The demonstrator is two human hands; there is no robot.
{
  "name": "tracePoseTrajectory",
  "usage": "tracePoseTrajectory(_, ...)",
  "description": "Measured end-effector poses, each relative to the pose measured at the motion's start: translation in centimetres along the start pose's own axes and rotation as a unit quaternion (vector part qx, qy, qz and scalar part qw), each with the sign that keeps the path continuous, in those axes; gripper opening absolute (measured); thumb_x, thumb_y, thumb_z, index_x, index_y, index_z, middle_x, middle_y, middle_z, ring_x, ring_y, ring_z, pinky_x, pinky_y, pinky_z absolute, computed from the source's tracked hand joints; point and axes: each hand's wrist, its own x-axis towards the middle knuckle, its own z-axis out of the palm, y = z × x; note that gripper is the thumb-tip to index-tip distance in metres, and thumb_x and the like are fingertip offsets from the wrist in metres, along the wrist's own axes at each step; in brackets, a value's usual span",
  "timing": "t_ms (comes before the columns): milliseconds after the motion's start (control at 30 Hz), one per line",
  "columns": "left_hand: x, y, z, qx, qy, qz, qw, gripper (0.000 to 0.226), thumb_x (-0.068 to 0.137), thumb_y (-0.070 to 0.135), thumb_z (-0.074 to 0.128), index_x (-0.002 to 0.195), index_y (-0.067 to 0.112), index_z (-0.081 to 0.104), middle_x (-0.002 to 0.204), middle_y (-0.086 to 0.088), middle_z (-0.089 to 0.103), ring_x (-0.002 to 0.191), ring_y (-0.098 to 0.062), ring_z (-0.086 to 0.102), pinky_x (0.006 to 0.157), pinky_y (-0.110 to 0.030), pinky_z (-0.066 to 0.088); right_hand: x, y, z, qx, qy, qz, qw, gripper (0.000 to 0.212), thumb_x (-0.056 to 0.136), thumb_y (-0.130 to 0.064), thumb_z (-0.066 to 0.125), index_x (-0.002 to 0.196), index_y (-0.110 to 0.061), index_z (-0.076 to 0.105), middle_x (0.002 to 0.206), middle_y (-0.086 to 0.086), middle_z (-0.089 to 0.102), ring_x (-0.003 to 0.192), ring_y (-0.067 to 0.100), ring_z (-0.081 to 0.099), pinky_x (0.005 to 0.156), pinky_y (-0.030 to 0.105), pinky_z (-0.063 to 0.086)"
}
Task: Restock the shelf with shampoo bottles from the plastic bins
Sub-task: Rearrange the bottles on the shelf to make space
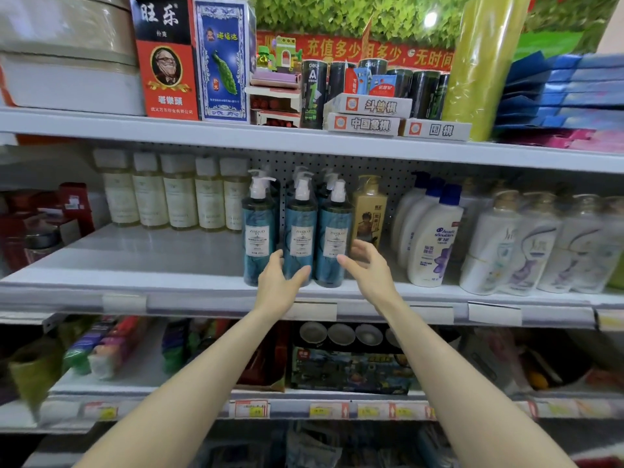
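- middle ZHIDUO bottle [300,238]: centre of frame, upright at the front edge of the middle shelf [152,261]. Long axis vertical, pump head up, label facing out.
- Close on either side stand the left ZHIDUO bottle [258,238] and the right ZHIDUO bottle [334,238], all teal. More pump heads show in the rows behind.
- left hand [280,285]: comes up from below. Its fingers [277,256] sit in the gap on the bottle's left side and the thumb lies across the lower front, curved round the lower body. This is the nearer hand.
- right hand [369,268]: fingers [361,248] spread apart, holding nothing. The thumb tip is at the right ZHIDUO bottle's lower flank; touching or just short, cannot tell.
- Judgement: the bottle lies straight ahead of both wrists, so any squaring-up would push it back into the shelf. The close neighbours could tip.
- Plastic bins: not in view.
- Right of centre, same shelf: gold bottle [369,211] with a printed figure, then a white blue-capped bottle [435,238] reading "head & shoulders".
- Upper shelf: game boxes [371,104] marked 斗兽棋, 中国象棋 and 围棋.
- Black tubes [314,92] marked "deli".
- Upper left: card box [165,55] reading 旺乐, 扑克 and 老樂頭.
- Red banner [337,49] behind starts 充值多少.
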Motion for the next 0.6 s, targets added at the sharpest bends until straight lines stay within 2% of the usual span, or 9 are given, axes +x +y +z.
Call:
tracePoseTrajectory(133,-2.3,1.4,0.1,-0.058,0.005,0.001,0.998,0.07,0.088,0.033,0.067,0.145,0.011,0.034,0.146,-0.01,0.044,0.134,-0.021,0.042,0.107,-0.033,0.035,-1.6,-1.0,-2.2,-0.006,-0.018,-0.016,1.0,0.053,0.09,-0.032,0.064,0.137,-0.015,0.048,0.132,0.003,0.056,0.11,0.012,0.053,0.084,0.019,0.04)
tracePoseTrajectory(300,-6.5,1.4,1.9,-0.125,-0.008,-0.025,0.992,0.068,0.085,0.032,0.069,0.142,0.013,0.038,0.137,-0.007,0.05,0.122,-0.018,0.049,0.099,-0.03,0.041,-4.4,-0.1,-5.1,-0.004,-0.04,-0.007,0.999,0.047,0.091,-0.032,0.064,0.133,-0.015,0.051,0.121,0.001,0.06,0.113,0.019,0.058,0.095,0.035,0.049)
tracePoseTrajectory(400,-9.2,0.5,3.1,-0.127,-0.017,-0.043,0.991,0.066,0.085,0.031,0.07,0.141,0.014,0.04,0.133,-0.006,0.052,0.118,-0.016,0.052,0.09,-0.026,0.039,-6.8,1.5,-6.2,0.007,-0.061,0.014,0.998,0.047,0.092,-0.031,0.062,0.134,-0.013,0.051,0.12,0.0,0.059,0.111,0.016,0.057,0.096,0.035,0.049)
tracePoseTrajectory(500,-11.6,-1.2,3.9,-0.125,-0.019,-0.076,0.989,0.067,0.084,0.027,0.071,0.141,0.01,0.04,0.134,-0.011,0.053,0.117,-0.018,0.054,0.09,-0.026,0.041,-9.3,3.8,-6.1,0.023,-0.08,0.038,0.996,0.045,0.092,-0.028,0.062,0.133,-0.011,0.052,0.118,0.002,0.06,0.107,0.014,0.058,0.094,0.032,0.048)
tracePoseTrajectory(600,-13.7,-3.3,4.7,-0.101,-0.028,-0.108,0.989,0.067,0.086,0.032,0.069,0.142,0.013,0.039,0.129,-0.004,0.053,0.111,-0.015,0.054,0.087,-0.026,0.041,-11.4,6.4,-5.6,0.024,-0.103,0.072,0.992,0.044,0.092,-0.03,0.062,0.132,-0.014,0.053,0.116,0.0,0.062,0.107,0.013,0.059,0.093,0.03,0.048)
